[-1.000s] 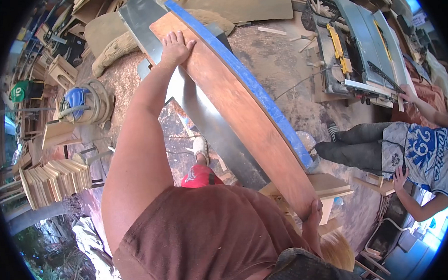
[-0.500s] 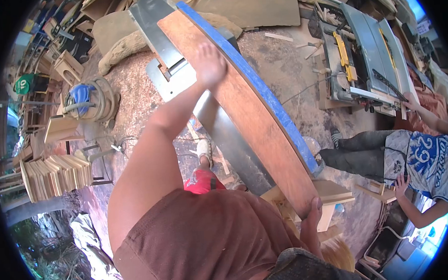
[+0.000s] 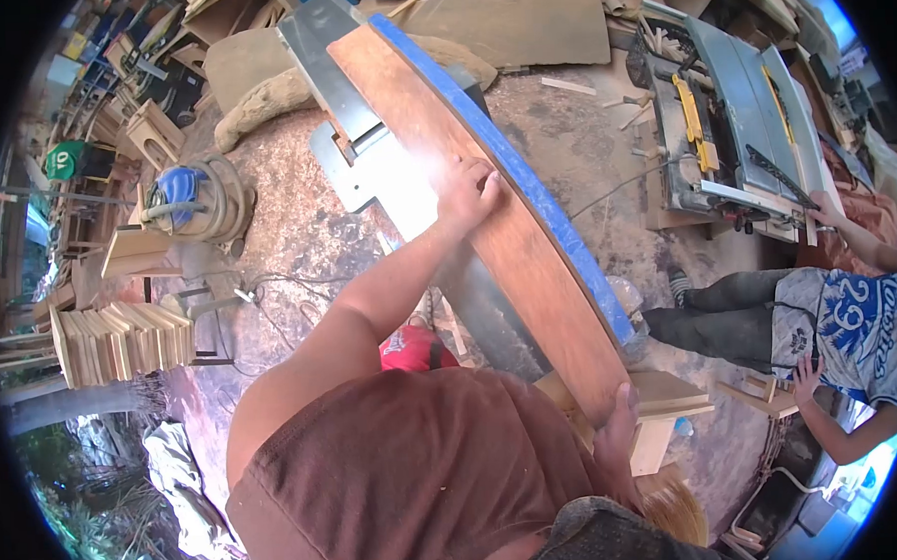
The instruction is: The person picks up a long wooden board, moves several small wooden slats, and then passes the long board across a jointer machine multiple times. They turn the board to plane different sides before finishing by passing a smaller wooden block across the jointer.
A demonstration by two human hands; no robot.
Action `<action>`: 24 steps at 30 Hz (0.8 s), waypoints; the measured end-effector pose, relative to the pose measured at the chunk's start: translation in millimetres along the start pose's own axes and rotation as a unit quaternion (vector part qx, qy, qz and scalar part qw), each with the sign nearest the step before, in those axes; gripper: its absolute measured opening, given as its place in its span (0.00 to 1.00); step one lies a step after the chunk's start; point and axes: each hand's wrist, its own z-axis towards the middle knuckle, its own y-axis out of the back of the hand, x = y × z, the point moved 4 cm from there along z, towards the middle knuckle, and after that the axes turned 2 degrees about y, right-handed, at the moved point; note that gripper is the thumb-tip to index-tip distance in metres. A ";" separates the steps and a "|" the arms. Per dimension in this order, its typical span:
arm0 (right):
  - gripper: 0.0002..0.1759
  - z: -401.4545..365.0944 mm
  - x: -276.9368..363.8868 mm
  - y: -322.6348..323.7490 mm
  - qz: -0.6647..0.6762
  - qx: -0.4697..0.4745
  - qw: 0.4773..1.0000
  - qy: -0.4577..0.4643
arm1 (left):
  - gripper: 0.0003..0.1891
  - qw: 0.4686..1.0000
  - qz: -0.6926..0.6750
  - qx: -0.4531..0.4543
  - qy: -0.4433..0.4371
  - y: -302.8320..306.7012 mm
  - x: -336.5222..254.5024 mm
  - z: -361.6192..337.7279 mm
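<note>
A long reddish-brown wooden board [image 3: 538,256] lies on the metal bed [image 3: 490,313] of a jointer, alongside its blue fence [image 3: 523,162]. My left hand [image 3: 468,194] rests on the board's upper face near its middle, fingers loosely bent and apart, not wrapped around it. At the board's near end, my right hand [image 3: 618,435] grips the end, thumb on top; its other fingers are mostly hidden. A bright glare covers part of the metal beside my left hand.
A person [image 3: 841,333] stands at the right, one hand at a table saw [image 3: 737,117]. Stacked wooden pieces [image 3: 126,342] and a shop vacuum [image 3: 190,201] with a hose are on the left. A log [image 3: 266,103] lies behind the jointer. Cords cross the dusty floor.
My left hand has slid back along the board toward me, its fingers now more bent. My right hand stays at the near end. The view has shifted slightly.
</note>
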 end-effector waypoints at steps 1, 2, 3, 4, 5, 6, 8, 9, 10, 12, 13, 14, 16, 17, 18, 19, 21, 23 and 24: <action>0.38 0.5 0.4 -4.6 0.014 0.005 1.000 -0.005 | 0.08 1.000 0.001 -0.005 -0.003 1.5 2.5 3.5; 0.40 0.7 0.6 -7.7 0.028 0.011 1.000 -0.010 | 0.08 1.000 0.002 -0.009 -0.006 2.8 4.2 6.0; 0.40 3.1 -0.5 -11.1 0.030 0.012 0.999 -0.009 | 0.08 1.000 0.003 -0.010 -0.008 4.0 5.6 9.4; 0.39 5.9 -3.4 -14.6 0.045 0.014 0.999 -0.010 | 0.09 1.000 0.015 -0.005 0.003 4.5 8.1 12.3; 0.39 7.1 -6.0 -17.7 0.059 0.015 0.998 -0.011 | 0.09 1.000 0.027 0.001 0.013 5.2 10.9 14.6; 0.39 8.8 -6.5 -21.1 0.061 0.015 0.998 -0.011 | 0.09 1.000 0.028 0.001 0.013 7.2 13.4 18.3; 0.34 11.8 -3.7 -32.4 0.066 0.040 0.997 -0.004 | 0.11 0.997 0.058 0.031 0.036 9.0 21.9 26.8; 0.34 12.3 -3.5 -39.4 0.067 0.041 0.997 -0.004 | 0.11 0.997 0.059 0.030 0.035 8.1 26.9 30.6; 0.31 10.3 -1.8 -46.9 0.077 0.014 0.997 -0.005 | 0.12 0.998 0.064 0.009 0.027 8.2 33.4 33.0; 0.27 10.7 2.0 -58.9 0.087 -0.011 0.996 -0.005 | 0.12 0.997 0.070 -0.014 0.018 12.2 41.5 42.5; 0.25 10.9 4.4 -64.9 0.100 0.012 0.995 0.003 | 0.13 0.995 0.093 0.003 0.029 12.9 47.2 46.8; 0.24 10.8 7.1 -71.6 0.113 0.034 0.993 0.011 | 0.13 0.992 0.115 0.020 0.039 14.6 50.7 50.8; 0.24 10.4 10.0 -82.0 0.112 0.023 0.993 -0.004 | 0.14 0.994 0.106 0.008 0.028 18.9 53.2 57.2; 0.25 10.9 10.9 -86.4 0.112 0.010 0.994 -0.016 | 0.15 0.995 0.096 -0.004 0.016 21.4 53.6 60.6; 0.25 12.4 10.1 -91.2 0.111 0.011 0.994 -0.015 | 0.15 0.995 0.096 -0.005 0.017 22.4 57.0 63.9; 0.25 15.0 7.4 -95.0 0.118 -0.004 0.993 -0.014 | 0.17 0.995 0.100 -0.016 0.009 24.2 59.9 67.4; 0.24 17.1 7.5 -102.0 0.125 -0.018 0.992 -0.011 | 0.18 0.994 0.103 -0.027 0.001 29.7 57.9 70.7; 0.25 16.7 9.7 -106.6 0.123 -0.014 0.992 0.000 | 0.20 0.992 0.077 -0.024 0.101 35.1 62.3 70.4; 0.25 16.8 9.1 -108.2 0.123 -0.013 0.992 0.001 | 0.20 0.992 0.077 -0.025 0.100 35.7 63.2 69.0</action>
